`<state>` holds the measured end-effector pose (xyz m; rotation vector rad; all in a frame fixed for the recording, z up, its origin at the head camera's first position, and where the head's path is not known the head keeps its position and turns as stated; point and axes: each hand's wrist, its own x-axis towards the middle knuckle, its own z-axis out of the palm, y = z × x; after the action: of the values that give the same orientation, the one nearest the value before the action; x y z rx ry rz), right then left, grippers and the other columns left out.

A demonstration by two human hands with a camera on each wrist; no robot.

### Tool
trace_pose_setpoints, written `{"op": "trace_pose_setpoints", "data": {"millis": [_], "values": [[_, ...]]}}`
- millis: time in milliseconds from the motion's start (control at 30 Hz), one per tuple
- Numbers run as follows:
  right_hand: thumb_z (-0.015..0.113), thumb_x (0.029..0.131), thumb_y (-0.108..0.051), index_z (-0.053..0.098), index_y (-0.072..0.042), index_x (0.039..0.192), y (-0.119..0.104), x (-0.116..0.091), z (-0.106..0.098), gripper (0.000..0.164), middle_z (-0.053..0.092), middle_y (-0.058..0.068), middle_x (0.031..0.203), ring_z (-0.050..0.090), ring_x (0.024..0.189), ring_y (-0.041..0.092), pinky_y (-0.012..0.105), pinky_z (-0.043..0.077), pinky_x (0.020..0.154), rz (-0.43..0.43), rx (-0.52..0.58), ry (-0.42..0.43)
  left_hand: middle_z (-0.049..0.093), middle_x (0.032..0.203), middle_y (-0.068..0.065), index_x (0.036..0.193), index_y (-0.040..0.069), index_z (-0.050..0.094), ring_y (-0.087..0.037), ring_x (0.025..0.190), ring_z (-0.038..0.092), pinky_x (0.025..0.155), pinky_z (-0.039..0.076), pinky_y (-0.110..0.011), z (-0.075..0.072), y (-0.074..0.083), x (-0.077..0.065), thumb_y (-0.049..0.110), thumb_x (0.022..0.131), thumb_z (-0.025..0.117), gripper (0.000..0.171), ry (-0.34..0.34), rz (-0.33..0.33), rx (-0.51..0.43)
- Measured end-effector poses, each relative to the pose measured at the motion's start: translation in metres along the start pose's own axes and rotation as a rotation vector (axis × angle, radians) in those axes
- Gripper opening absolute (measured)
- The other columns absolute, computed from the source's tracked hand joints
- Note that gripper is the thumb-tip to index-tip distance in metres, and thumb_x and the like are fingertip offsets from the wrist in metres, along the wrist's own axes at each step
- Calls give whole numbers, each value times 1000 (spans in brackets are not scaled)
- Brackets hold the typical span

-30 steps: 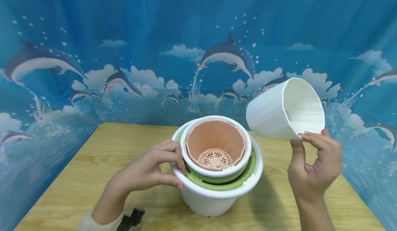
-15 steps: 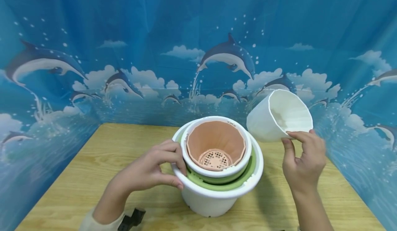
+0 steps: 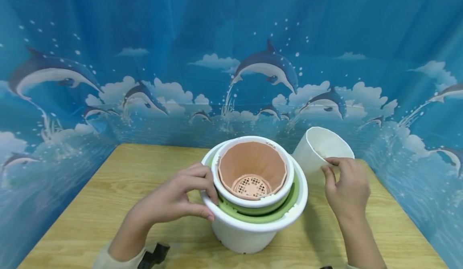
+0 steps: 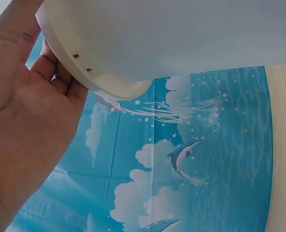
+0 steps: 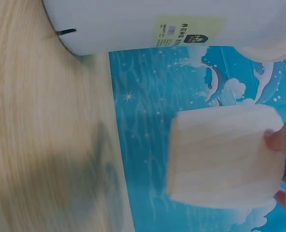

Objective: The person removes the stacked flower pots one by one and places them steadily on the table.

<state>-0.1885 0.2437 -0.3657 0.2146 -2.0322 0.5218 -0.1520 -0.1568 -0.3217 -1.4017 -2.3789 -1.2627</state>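
Observation:
A stack of nested flower pots stands on the table: a large white pot [image 3: 246, 237] outside, green pots [image 3: 249, 217] within, then a smaller white rim and a terracotta-coloured pot [image 3: 253, 156] with a perforated bottom. My left hand [image 3: 181, 194] grips the large pot's rim at its left side, thumb outside. To the right of the stack, my right hand [image 3: 347, 188] pinches the near rim of a separate white pot [image 3: 307, 156], which tilts with its mouth up and toward me. In the right wrist view this white pot [image 5: 225, 157] hangs above the table.
The wooden table [image 3: 144, 168] carries the stack. A blue dolphin-print curtain [image 3: 173, 60] rises behind and on both sides. A yellow-green label [image 5: 186, 31] is on the large pot's side.
My right hand has lowered the separate white pot and brought it left, closer to the stack; its tilt has become more upright. My left hand and the stack stay put.

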Motion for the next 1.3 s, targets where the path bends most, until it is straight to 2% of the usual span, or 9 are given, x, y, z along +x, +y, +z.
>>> {"op": "trace_pose_setpoints", "data": {"millis": [400, 800, 1033, 1300], "values": [[76, 83, -6, 69, -6, 96, 4, -7, -1, 14, 66, 13, 92, 59, 86, 40, 58, 44, 72, 154, -139, -229, 60, 98, 14, 91, 30, 69, -11, 100, 54, 92, 47, -35, 0, -1, 0, 32, 76, 83, 20, -1, -5, -5], [74, 85, -10, 72, -8, 98, 12, -9, -2, 14, 67, 14, 95, 61, 90, 41, 59, 45, 66, 239, -202, -437, 60, 98, 13, 92, 29, 70, -11, 100, 55, 93, 47, -35, 0, 0, -1, 34, 77, 82, 20, -3, -4, -2], [74, 86, -11, 71, -9, 99, 16, -10, 0, 13, 67, 13, 95, 63, 89, 40, 58, 45, 70, 252, -229, -472, 60, 98, 13, 92, 30, 70, -11, 101, 55, 94, 46, -36, 0, 0, -1, 33, 77, 83, 20, 2, -8, -6], [74, 85, -9, 73, -8, 99, 21, -12, 0, 15, 70, 13, 97, 63, 91, 40, 61, 42, 80, 239, -239, -458, 60, 98, 14, 92, 30, 70, -11, 100, 55, 92, 47, -35, 0, 0, -1, 33, 77, 83, 20, 1, -10, -7]]}}
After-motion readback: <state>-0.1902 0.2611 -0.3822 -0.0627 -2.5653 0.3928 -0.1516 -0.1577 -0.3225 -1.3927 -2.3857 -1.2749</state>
